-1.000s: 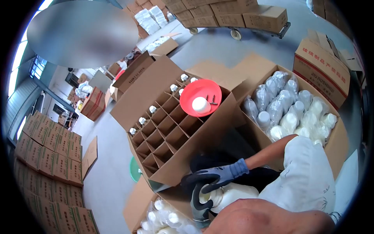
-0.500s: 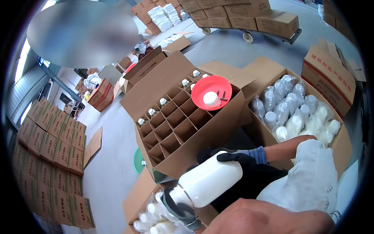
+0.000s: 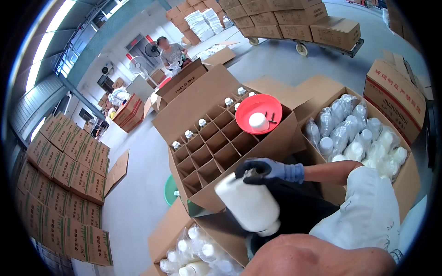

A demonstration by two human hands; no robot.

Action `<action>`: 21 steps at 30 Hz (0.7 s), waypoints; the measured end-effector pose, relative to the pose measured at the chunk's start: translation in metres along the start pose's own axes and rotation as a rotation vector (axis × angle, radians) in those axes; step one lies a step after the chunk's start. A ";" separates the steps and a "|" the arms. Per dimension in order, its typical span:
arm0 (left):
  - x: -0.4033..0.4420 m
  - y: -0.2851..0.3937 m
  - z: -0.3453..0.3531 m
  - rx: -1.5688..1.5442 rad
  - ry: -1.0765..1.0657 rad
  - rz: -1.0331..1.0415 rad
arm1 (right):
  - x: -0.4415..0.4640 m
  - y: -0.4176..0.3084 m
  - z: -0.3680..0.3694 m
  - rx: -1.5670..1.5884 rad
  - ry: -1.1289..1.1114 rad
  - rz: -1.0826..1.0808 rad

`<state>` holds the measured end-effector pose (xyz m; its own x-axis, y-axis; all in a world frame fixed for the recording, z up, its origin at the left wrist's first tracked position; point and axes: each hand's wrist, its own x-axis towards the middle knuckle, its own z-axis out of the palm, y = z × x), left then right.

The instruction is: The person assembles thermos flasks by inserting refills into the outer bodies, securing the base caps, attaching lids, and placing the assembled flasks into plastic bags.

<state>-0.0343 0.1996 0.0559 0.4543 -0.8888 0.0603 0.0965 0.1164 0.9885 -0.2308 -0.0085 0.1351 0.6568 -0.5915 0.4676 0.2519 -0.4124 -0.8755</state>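
Note:
My right hand (image 3: 264,171), in a dark-palmed glove with a blue-grey cuff, is closed on the upper end of a large white bottle (image 3: 248,202). The bottle is tilted, its narrower end low and to the right, slightly blurred. Beneath it a dark grey patch looks like the glove of my left hand (image 3: 252,242); its fingers are hidden. Just beyond stands a divided carton (image 3: 202,161) with several capped bottles (image 3: 189,134) in its cells. A red bowl (image 3: 246,103) rests on its far corner, holding a white cap (image 3: 258,121) and two small dark pieces.
Plastic-wrapped white bottles (image 3: 345,122) fill an open carton on the right, and more wrapped bottles (image 3: 202,250) stand in a carton at lower left. A green basin (image 3: 170,189) sits on the floor. Stacked cartons (image 3: 64,184), a loaded trolley (image 3: 294,25) and another person (image 3: 172,55) are farther off.
The white bottle has turned, its narrow end swinging from lower left to lower right. My left hand has left the lower-left carton area. The view has shifted, uncovering the person behind.

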 end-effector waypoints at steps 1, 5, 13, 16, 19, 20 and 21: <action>-0.001 -0.002 0.001 -0.008 -0.002 0.002 | -0.006 0.013 0.004 -0.019 -0.056 -0.062; -0.004 0.000 0.014 -0.050 0.012 0.033 | -0.063 0.029 0.041 -0.293 -0.398 -0.200; 0.012 0.001 0.062 -0.097 0.051 0.013 | -0.008 -0.019 -0.042 -0.446 -0.267 -0.047; 0.022 0.000 0.061 0.039 -0.070 0.129 | -0.026 -0.003 -0.090 -0.530 -0.238 0.091; 0.031 -0.022 0.059 -0.004 -0.115 0.084 | -0.047 -0.008 -0.044 -0.297 -0.255 0.100; 0.032 -0.025 0.055 0.001 -0.158 0.065 | -0.053 -0.014 -0.020 -0.223 -0.307 0.092; 0.030 -0.034 0.047 0.112 -0.168 0.079 | -0.058 -0.017 0.000 -0.201 -0.362 0.065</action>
<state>-0.0656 0.1484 0.0303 0.3020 -0.9412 0.1515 -0.0374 0.1471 0.9884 -0.2729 0.0330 0.1234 0.8831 -0.3539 0.3082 0.0820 -0.5303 -0.8438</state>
